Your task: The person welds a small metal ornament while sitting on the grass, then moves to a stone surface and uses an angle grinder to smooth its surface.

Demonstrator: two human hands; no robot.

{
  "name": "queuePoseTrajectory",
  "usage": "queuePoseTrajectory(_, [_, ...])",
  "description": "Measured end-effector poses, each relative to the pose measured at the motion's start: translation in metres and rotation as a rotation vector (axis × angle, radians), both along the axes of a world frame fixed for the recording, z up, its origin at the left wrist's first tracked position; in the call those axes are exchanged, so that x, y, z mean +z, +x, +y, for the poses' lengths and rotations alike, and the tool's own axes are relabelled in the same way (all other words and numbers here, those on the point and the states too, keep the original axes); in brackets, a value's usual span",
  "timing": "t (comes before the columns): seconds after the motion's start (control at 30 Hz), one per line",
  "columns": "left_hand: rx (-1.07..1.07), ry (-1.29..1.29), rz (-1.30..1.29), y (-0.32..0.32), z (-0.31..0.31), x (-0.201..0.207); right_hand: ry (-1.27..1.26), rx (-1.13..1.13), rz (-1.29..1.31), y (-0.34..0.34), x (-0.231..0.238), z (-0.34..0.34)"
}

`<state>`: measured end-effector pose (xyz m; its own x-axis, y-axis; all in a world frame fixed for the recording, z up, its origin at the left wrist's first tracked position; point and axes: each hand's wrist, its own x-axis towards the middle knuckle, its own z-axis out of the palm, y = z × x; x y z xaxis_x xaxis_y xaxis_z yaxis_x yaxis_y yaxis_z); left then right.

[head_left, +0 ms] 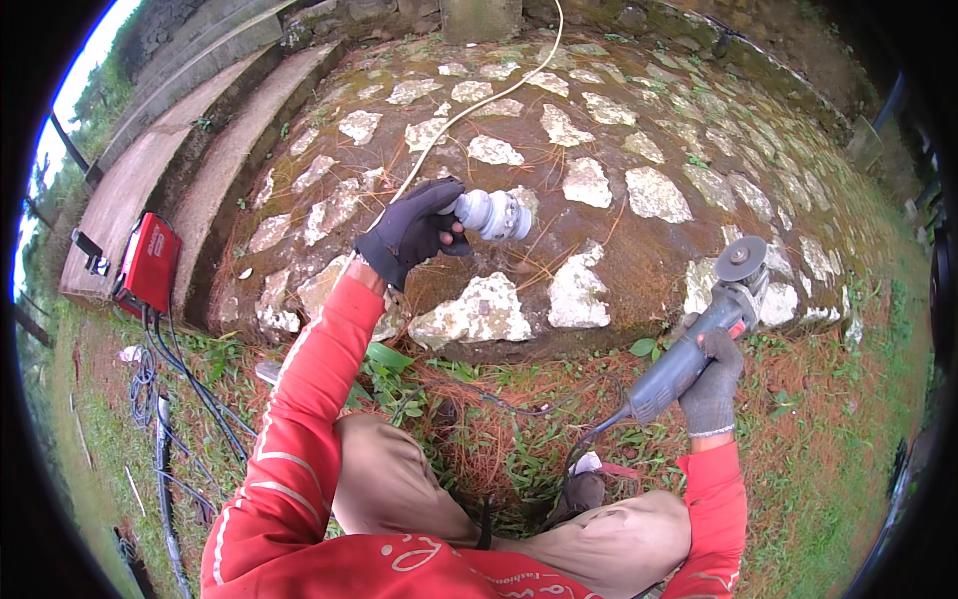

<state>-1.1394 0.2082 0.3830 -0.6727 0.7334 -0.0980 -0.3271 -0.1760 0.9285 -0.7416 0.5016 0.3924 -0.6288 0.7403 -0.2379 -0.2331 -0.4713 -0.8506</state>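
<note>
In my left hand [417, 232], which wears a black glove with bare fingertips, is a stepped, round, grey-white piece [493, 215]. Its wider end points right, and its exact kind is unclear. My right hand [715, 379], in a grey knit glove, is closed round the body of an angle grinder [684, 359]. The grinder is tilted, with its head up and its disc [741, 259] over the edge of the stone paving. I cannot tell whether the disc is spinning. From the grinder's lower end a dark cord runs down toward my legs.
Rough stone paving [659, 195] lies ahead. A pale cable [479, 103] crosses it toward my left hand. At left, a red machine [150, 262] with dark cables stands beside concrete steps [225, 140]. Grass and dry needles cover the ground around my knees.
</note>
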Motion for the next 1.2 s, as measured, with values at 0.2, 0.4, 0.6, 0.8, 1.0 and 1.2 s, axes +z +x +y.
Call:
queuePoseTrajectory(0.2, [0.041,0.286,-0.299,0.027,-0.017,0.023,-0.012,-0.048,-0.146,-0.013,-0.014,0.019])
queuePoseTrajectory(0.4, [0.132,0.279,-0.333,0.073,-0.032,0.051,0.037,0.009,-0.091,-0.035,-0.016,0.022])
queuePoseTrajectory(0.6, [0.239,0.472,-0.339,0.149,-0.039,0.081,-0.107,0.146,-0.114,-0.058,-0.027,0.027])
queuePoseTrajectory(0.8, [0.371,0.469,-0.12,0.198,-0.041,0.07,-0.017,0.223,-0.219,-0.104,-0.058,0.03])
queuePoseTrajectory(1.0, [0.442,0.416,0.193,0.198,-0.04,0.055,0.098,0.246,-0.325,-0.144,-0.076,0.036])
queuePoseTrajectory(1.2, [0.503,0.249,0.282,0.203,-0.04,0.058,0.295,0.285,-0.44,-0.169,-0.055,0.016])
